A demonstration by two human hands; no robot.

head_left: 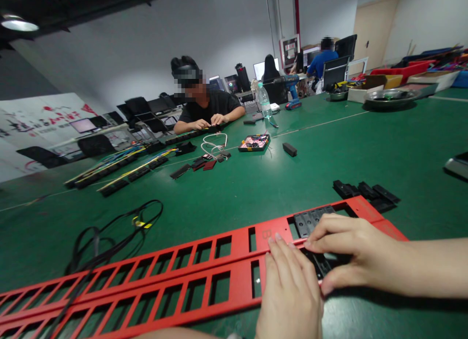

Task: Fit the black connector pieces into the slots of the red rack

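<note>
Two long red slotted panels (241,251) lie side by side on the table, with a row of rectangular openings in each. My left hand (290,290) rests flat across the nearer panel, fingers stretched out. Beside it, my right hand (354,251) has its thumb and fingers about a black plastic module (317,265) seated in an opening of the nearer panel; the fingers partly cover it. Several similar black modules (310,221) fill an opening in the farther panel. More loose black pieces (365,193) lie just beyond the panels' right end.
A black cable (97,241) loops over the panels at left. Farther off are wired black strips (135,173), a small box of parts (253,142), a water bottle (263,101), a power drill (291,91) and a metal dish (391,99). A co-worker (204,103) sits across the table.
</note>
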